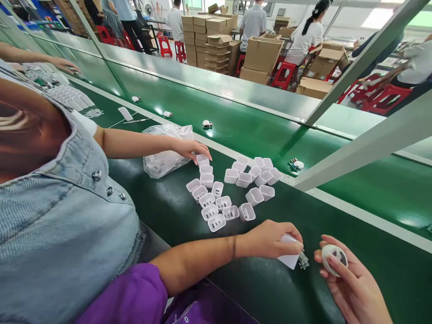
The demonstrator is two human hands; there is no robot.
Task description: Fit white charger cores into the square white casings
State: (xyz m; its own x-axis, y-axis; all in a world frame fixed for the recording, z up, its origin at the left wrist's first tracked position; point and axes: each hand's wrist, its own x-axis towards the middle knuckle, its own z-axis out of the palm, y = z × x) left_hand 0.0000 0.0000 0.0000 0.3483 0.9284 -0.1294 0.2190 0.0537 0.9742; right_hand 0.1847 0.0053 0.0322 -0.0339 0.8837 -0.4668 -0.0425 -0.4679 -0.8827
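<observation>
Purple sleeve (131, 297) up close, right hand (353, 274) pinching round white part (334, 259)

Right thumb on the part's face, lower right. Left hand (270, 239) grips white box (288, 260), tilted, just beside pile of metal bits (303, 260) on dark green table (162, 202). White cups (216, 223) clustered beyond left hand. Co-worker's hand (192, 148) on one cup, next to clear bag (162, 162). Circuit parts (207, 124) spaced along green belt (243, 137).

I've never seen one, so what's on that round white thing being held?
Dark patches show on the round white thing; the fingers cover part of it, and its far side is hidden.
</observation>
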